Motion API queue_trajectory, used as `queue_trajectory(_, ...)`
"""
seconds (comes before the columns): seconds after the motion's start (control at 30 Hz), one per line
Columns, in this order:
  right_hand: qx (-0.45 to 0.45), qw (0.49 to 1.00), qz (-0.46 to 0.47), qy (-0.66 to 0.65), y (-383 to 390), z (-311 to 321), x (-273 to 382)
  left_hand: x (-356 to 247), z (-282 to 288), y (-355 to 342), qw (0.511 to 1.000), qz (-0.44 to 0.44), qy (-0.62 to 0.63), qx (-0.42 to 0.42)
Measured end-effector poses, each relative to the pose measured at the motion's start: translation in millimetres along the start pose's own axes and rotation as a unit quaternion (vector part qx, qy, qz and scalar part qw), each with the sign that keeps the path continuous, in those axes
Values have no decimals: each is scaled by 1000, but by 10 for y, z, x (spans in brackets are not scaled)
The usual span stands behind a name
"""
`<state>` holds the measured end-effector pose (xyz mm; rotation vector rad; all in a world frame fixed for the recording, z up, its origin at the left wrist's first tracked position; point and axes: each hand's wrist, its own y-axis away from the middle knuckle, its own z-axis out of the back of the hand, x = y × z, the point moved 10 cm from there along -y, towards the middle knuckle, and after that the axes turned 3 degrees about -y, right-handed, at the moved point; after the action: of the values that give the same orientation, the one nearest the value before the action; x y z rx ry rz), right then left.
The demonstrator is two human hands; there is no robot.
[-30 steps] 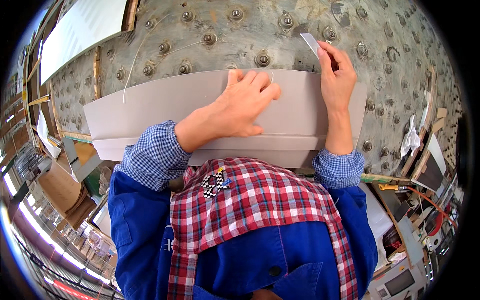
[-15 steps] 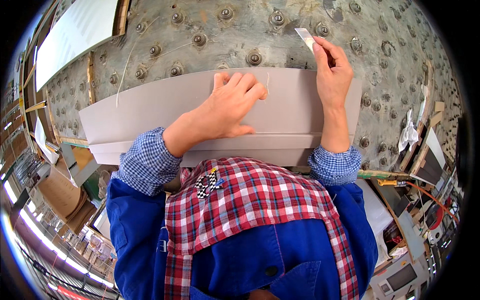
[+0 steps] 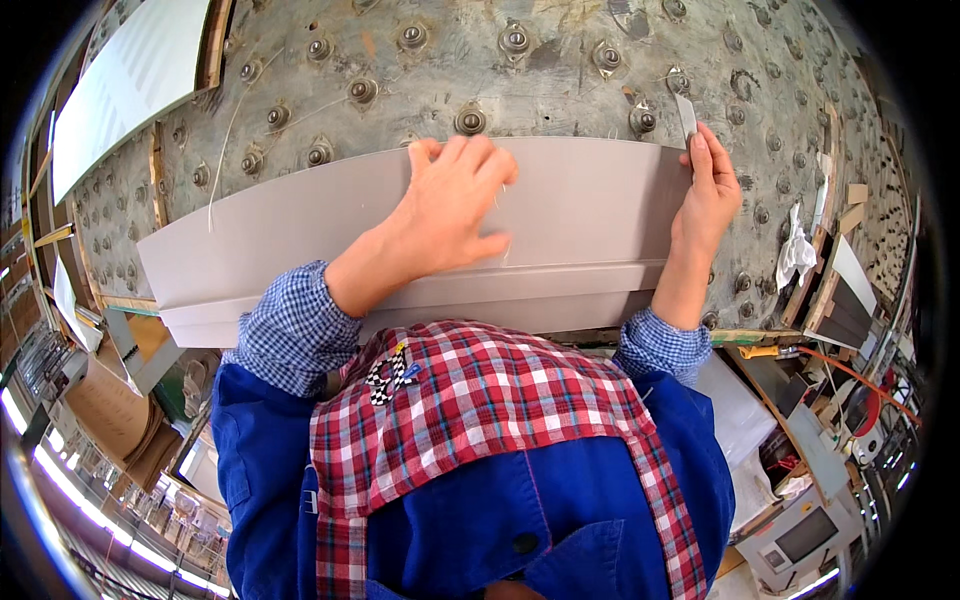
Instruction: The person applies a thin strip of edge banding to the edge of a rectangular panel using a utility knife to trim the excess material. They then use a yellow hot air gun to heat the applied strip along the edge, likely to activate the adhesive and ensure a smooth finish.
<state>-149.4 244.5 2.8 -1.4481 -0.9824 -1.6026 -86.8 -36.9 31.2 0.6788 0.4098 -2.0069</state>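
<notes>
Your right hand (image 3: 706,190) is swinging that thin strip (image 3: 686,114) — pinched between thumb and fingers — toward the grey panel's (image 3: 580,210) right end, leaving your left hand (image 3: 447,200) spreading half-open over the middle, gripping nothing visible. Panel's lying along the bench's (image 3: 560,100) near edge.

A long grey-beige panel (image 3: 590,215), creased along its near side, lies across the tabletop (image 3: 560,100); a slim pale strip (image 3: 686,113) is held near its far right corner.
</notes>
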Motion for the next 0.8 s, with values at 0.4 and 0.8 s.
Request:
queue_trajectory(0.4, -38, 999, 28, -12, 173, -39, 24, -171, 27, 71, 999, -39, 7, -1)
queue_trajectory(0.8, -57, 997, 22, -42, 258, -28, 49, -250, -214, -181, 999, 27, -17, 12)
